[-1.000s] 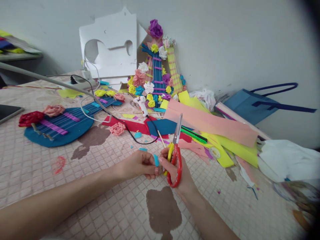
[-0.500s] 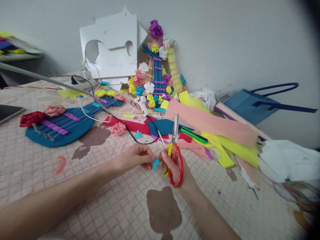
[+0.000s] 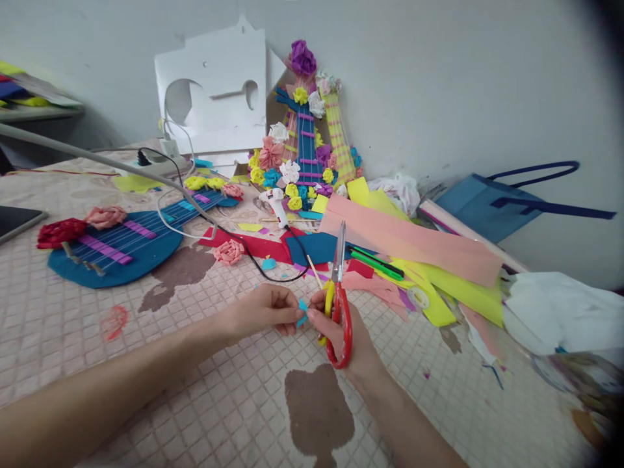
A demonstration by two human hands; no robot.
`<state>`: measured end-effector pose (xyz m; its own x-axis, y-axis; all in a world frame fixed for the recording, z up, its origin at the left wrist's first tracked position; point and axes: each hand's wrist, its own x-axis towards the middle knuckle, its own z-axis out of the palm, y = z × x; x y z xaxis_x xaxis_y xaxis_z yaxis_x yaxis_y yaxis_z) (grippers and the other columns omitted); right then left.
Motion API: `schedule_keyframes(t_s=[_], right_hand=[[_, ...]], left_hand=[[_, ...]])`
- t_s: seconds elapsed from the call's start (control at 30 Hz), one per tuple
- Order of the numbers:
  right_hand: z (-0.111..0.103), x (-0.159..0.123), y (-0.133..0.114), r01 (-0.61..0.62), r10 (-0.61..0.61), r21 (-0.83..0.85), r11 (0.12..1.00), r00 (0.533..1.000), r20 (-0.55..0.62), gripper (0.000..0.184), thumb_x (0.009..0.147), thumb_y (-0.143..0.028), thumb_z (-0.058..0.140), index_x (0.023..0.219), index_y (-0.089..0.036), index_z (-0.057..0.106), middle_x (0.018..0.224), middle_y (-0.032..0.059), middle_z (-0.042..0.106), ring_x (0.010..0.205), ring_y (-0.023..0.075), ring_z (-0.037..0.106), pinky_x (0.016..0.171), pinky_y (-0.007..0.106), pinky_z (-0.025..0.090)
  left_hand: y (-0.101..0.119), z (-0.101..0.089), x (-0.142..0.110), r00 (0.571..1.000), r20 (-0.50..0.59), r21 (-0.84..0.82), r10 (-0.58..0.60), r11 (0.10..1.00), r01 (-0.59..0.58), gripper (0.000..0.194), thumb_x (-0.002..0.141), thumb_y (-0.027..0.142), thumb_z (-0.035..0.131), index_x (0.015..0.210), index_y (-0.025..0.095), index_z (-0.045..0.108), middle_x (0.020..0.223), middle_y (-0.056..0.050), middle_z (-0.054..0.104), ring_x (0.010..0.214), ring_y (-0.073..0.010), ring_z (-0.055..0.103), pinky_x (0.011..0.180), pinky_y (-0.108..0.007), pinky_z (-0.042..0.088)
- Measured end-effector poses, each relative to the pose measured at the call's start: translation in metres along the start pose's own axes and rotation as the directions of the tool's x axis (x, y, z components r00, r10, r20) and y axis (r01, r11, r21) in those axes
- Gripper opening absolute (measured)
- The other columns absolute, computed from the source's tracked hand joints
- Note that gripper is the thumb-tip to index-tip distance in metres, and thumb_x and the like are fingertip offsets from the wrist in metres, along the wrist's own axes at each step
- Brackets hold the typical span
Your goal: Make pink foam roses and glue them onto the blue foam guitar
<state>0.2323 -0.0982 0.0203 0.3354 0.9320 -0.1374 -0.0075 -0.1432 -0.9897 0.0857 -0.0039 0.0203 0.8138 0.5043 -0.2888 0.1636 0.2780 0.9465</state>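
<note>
Between the fingertips of my left hand (image 3: 275, 311) is a small light-blue scrap of paper (image 3: 301, 313), pinched tight. My right hand (image 3: 344, 328) carries a pair of scissors (image 3: 337, 286) with one red and one yellow handle loop, blades closed and pointing away from me. The right thumb and fingertips meet the scrap's right side, so both hands are at it. A thin pale stick (image 3: 314, 270) shows just beyond the right fingers. Past the hands lies a blue paper piece (image 3: 316, 247), with a red strip (image 3: 263, 243) beside it.
A blue paper guitar (image 3: 131, 250) with paper roses lies at left. A white glue gun (image 3: 275, 207) stands behind the hands, its black cord looping toward me. A green cutter (image 3: 374, 262), pink paper (image 3: 414, 237) and a tape roll (image 3: 418, 298) lie right. Flower-covered guitars (image 3: 306, 143) lean at the wall.
My right fingertips have come left onto the blue scrap, which now looks folded or bunched between both hands. The scissors have tilted and shifted slightly with the right hand.
</note>
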Motion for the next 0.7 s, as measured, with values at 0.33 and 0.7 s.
schedule_keyframes(t_s=[0.33, 0.7], right_hand=[[0.0018, -0.0029, -0.0022, 0.038, -0.038, -0.025, 0.999, 0.999, 0.009, 0.02, 0.067, -0.03, 0.069, 0.079, -0.02, 0.058, 0.071, -0.0019, 0.056, 0.056, 0.0111, 0.051, 0.048, 0.021, 0.04], [0.0028, -0.0022, 0.0033, 0.025, -0.024, 0.043, 0.999, 0.999, -0.023, 0.025, 0.068, -0.034, 0.072, 0.084, -0.021, 0.058, 0.074, -0.0027, 0.055, 0.055, 0.0097, 0.049, 0.046, 0.02, 0.038]], left_hand=[[0.0009, -0.0063, 0.0021, 0.999, 0.047, 0.058, 0.022, 0.998, -0.025, 0.037, 0.067, 0.048, 0.073, 0.073, 0.014, 0.058, 0.06, 0.003, 0.06, 0.055, -0.0093, 0.057, 0.055, -0.021, 0.045], [0.0017, -0.0056, 0.0015, 0.997, 0.076, 0.038, -0.007, 0.999, 0.004, 0.038, 0.069, 0.048, 0.072, 0.075, 0.012, 0.06, 0.069, 0.0, 0.063, 0.059, -0.009, 0.058, 0.059, -0.022, 0.047]])
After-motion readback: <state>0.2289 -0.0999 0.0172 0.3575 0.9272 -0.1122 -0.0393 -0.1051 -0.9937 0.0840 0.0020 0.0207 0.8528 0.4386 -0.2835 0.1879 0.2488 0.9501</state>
